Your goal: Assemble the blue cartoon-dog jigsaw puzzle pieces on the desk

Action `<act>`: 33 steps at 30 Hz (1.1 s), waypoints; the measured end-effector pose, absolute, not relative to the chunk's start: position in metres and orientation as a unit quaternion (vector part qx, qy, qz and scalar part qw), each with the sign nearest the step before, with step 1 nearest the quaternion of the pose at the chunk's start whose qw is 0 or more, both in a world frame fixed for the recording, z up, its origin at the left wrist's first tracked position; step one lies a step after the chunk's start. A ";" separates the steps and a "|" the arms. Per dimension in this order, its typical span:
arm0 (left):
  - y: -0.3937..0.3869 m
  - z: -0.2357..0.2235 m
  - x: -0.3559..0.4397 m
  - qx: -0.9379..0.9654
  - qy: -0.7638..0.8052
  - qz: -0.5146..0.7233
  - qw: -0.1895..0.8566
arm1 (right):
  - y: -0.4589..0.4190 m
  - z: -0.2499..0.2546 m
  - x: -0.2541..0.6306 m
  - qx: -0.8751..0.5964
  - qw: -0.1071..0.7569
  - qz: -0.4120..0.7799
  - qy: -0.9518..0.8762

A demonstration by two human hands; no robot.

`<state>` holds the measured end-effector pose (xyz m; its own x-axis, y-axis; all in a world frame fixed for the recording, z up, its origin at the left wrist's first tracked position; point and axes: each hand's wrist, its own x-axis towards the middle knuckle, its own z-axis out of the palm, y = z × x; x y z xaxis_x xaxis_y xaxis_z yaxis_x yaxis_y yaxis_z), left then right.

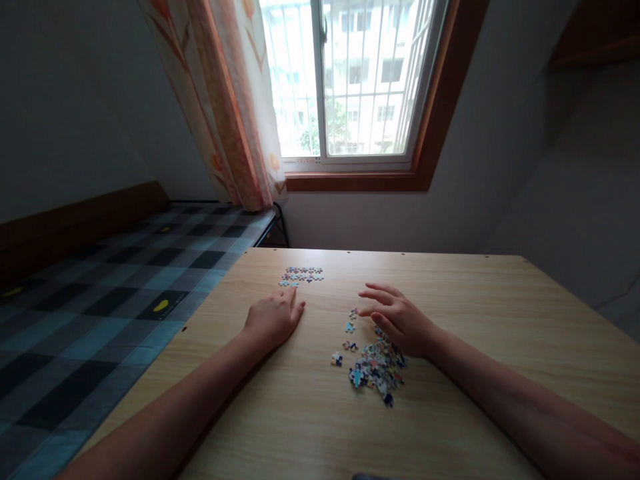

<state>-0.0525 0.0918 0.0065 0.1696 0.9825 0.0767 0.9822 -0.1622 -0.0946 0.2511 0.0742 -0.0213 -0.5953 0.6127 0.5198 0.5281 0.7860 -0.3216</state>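
My left hand (273, 315) rests on the table with its thumb apart from the fingers. Its fingertips reach the nearest of several short rows of jigsaw pieces (303, 275) toward the far edge. Any piece under those fingertips is too small to make out. Over the far side of a heap of jigsaw pieces (374, 368), my right hand (400, 319) has its fingers spread and holds nothing visible, hiding part of the heap. Close to its fingertips lies a loose piece (353, 313). A light blue piece (349, 327) and a white-and-dark piece (337, 360) lie left of the heap.
The light wooden table (475, 307) ends short of the wall below a barred window (370, 87). On the left stands a bed with a checked cover (165, 257), close to the table's edge. An orange patterned curtain (220, 100) hangs beside the window. A dark object (370, 477) shows at the bottom edge.
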 end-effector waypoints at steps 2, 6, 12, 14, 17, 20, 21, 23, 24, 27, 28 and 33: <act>0.092 0.007 -0.053 -0.762 -0.645 -0.001 0.060 | 0.074 -0.021 0.251 -0.320 0.316 0.068 -0.890; 0.092 0.008 -0.053 -0.759 -0.649 0.002 0.055 | 0.075 -0.022 0.251 -0.320 0.317 0.067 -0.890; 0.093 0.007 -0.053 -0.756 -0.653 -0.003 0.047 | 0.076 -0.024 0.252 -0.320 0.317 0.063 -0.891; 0.093 0.007 -0.053 -0.755 -0.654 -0.003 0.050 | 0.076 -0.024 0.252 -0.320 0.316 0.062 -0.891; 0.093 0.007 -0.053 -0.756 -0.652 -0.006 0.054 | 0.075 -0.023 0.252 -0.319 0.318 0.060 -0.891; 0.093 0.007 -0.053 -0.755 -0.653 -0.006 0.052 | 0.075 -0.023 0.251 -0.320 0.317 0.060 -0.891; 0.093 0.007 -0.053 -0.755 -0.654 -0.006 0.051 | 0.075 -0.023 0.251 -0.320 0.316 0.060 -0.891; 0.093 0.007 -0.053 -0.754 -0.655 -0.004 0.050 | 0.075 -0.022 0.251 -0.320 0.314 0.060 -0.892; 0.093 0.007 -0.053 -0.755 -0.654 -0.004 0.050 | 0.075 -0.022 0.251 -0.320 0.314 0.060 -0.892; 0.093 0.008 -0.053 -0.755 -0.654 -0.003 0.049 | 0.075 -0.022 0.251 -0.320 0.316 0.060 -0.891; 0.093 0.008 -0.053 -0.755 -0.653 -0.004 0.048 | 0.075 -0.022 0.251 -0.321 0.317 0.061 -0.891; 0.093 0.008 -0.054 -0.754 -0.656 -0.005 0.042 | 0.075 -0.022 0.251 -0.321 0.314 0.061 -0.891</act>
